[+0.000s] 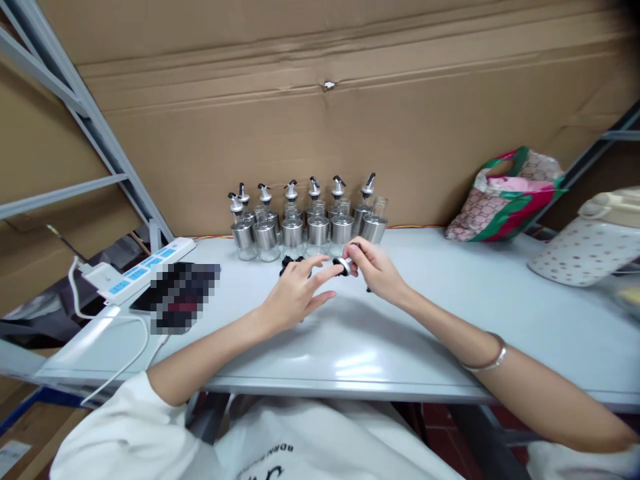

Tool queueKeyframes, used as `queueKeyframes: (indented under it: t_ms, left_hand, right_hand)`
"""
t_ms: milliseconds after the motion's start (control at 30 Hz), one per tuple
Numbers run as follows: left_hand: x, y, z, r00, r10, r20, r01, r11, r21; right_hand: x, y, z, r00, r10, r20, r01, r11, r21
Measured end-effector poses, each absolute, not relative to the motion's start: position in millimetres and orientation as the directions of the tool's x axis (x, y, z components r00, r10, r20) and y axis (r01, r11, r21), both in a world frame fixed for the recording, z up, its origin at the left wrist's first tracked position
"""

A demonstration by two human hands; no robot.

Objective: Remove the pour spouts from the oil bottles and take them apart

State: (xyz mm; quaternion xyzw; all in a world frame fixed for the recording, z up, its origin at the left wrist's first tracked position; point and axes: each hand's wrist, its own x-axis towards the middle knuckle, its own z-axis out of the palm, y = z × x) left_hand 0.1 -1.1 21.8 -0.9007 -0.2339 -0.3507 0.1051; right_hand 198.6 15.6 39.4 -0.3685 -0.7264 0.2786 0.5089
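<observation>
Cardboard (350, 133) rises behind the bench (425, 347), whose pale, glossy top runs the full width of the view. By the far right corner leans a patterned bag (500, 207) in pink, green and red; nearer, at the right edge, sits a spotted jug (585, 247) with a cream lid. A group of bottles (292, 233), glass with steel sleeves, stands upright in two rows near the middle of the far edge. Seven carry spouts (the leftmost in front among them), and the other five in front have bare necks. The power strip (150, 267) lies slantwise at the far left corner, with a dark, pixelated item (175, 293) just beside it.

Midway along the bench, in front of the bottles, the left hand (295, 293) has its fingers spread, holding nothing, its index fingertip at the black end of a loose spout (344, 267). The right hand (375, 267), with a bracelet (495, 357) up its forearm, pinches that spout between thumb and fingers. Small black pieces (290, 261) lie behind the left hand, partly hidden.
</observation>
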Motion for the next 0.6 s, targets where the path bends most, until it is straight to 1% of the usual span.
queueKeyframes:
  t_ms: [100, 167, 233, 367, 433, 500, 600]
  left_hand:
    - [-1.1, -1.4, 20.8, 0.620, 0.334, 0.710, 0.429, -0.902, 0.050]
    - [-4.1, -1.1, 20.1, 0.621, 0.295, 0.727, 0.380, -0.924, 0.050]
    - [-6.7, -1.9, 19.3, 0.624, 0.289, 0.726, 0.373, -0.927, 0.047]
    - [-9.5, -2.1, 18.1, 0.600, 0.343, 0.723, 0.401, -0.911, 0.099]
    - [-11.1, -0.2, 18.3, 0.578, 0.374, 0.725, 0.435, -0.893, 0.113]
    - [-13.6, 2.5, 19.0, 0.556, 0.369, 0.745, 0.467, -0.880, 0.088]
    - [-18.3, 7.3, 20.4, 0.535, 0.304, 0.788, 0.500, -0.866, -0.005]
  right_hand:
    - [191.1, 3.9, 38.7, -0.304, 0.785, 0.540, 0.272, 0.615, -0.740]
    - [188.1, -0.7, 39.5, -0.346, 0.766, 0.541, 0.306, 0.638, -0.707]
    - [187.1, -1.2, 40.2, -0.378, 0.759, 0.529, 0.352, 0.647, -0.676]
    - [192.9, 9.4, 38.5, -0.363, 0.773, 0.521, 0.448, 0.634, -0.630]
    - [201.0, 18.5, 37.6, -0.314, 0.796, 0.517, 0.550, 0.597, -0.584]
    - [212.5, 28.5, 37.3, -0.257, 0.823, 0.506, 0.673, 0.528, -0.518]
    - [232.1, 42.5, 36.4, -0.231, 0.864, 0.448, 0.813, 0.424, -0.399]
